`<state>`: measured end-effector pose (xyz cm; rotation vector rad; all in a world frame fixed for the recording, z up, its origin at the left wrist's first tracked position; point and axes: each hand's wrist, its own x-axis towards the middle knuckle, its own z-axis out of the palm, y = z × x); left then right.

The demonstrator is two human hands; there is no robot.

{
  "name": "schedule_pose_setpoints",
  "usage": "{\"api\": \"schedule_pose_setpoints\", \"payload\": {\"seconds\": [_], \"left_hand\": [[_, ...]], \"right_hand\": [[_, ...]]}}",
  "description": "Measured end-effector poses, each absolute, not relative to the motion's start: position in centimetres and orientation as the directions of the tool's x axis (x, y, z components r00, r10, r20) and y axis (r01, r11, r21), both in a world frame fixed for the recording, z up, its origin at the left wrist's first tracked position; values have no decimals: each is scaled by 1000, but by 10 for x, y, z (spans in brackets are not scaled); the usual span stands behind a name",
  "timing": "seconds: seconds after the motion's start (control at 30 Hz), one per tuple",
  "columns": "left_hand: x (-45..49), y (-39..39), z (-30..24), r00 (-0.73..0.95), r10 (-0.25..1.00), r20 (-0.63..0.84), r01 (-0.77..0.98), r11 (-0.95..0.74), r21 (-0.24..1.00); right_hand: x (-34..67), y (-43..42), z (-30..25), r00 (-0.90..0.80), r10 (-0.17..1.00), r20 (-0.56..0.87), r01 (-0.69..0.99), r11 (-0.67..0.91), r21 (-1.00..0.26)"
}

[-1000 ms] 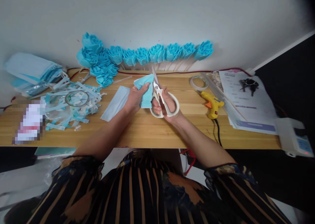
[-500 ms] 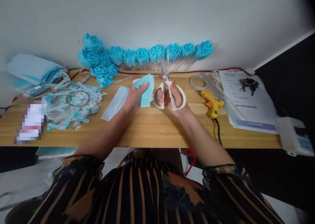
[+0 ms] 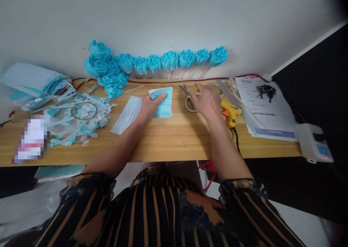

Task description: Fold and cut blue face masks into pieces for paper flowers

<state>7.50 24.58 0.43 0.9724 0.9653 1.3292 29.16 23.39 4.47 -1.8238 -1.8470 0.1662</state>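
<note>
My left hand grips a folded light-blue piece of face mask, thumb pressed on top. Just left of that hand, partly under the wrist, lies a flat pale-blue mask piece. My right hand is open, its fingers apart over the white-handled scissors. These rest on the table with blades slightly parted and pointing away from me; part of the handles is hidden behind the hand. Beside that hand is a yellow glue gun, partly covered by the forearm.
Blue flowers on sticks lean along the wall. At left are a stack of masks, cut strips, and a tape roll. Keys lie on papers at right, near a white device.
My right hand has put the scissors down on the table and come off their handles, shifting right. My left hand keeps its hold on the mask piece. The view has shifted slightly.
</note>
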Motion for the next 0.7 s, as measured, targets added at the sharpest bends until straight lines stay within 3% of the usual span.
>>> {"api": "schedule_pose_setpoints", "payload": {"seconds": [0.13,0.3,0.43,0.57,0.7], "left_hand": [[76,245,4,24,996,88,-196,-82,977],[77,244,5,61,986,157,-54,-153,987],[76,242,10,66,983,169,-55,-165,985],[68,248,14,42,988,150,-133,-144,981],[61,257,16,-21,980,199,-226,-199,954]], "right_hand": [[269,226,64,-256,857,447,604,503,-618],[242,231,75,-368,857,361,509,511,-693],[244,243,74,-269,880,391,499,475,-725],[260,251,72,-41,907,418,325,408,-853],[269,247,72,49,913,405,223,385,-895]]}}
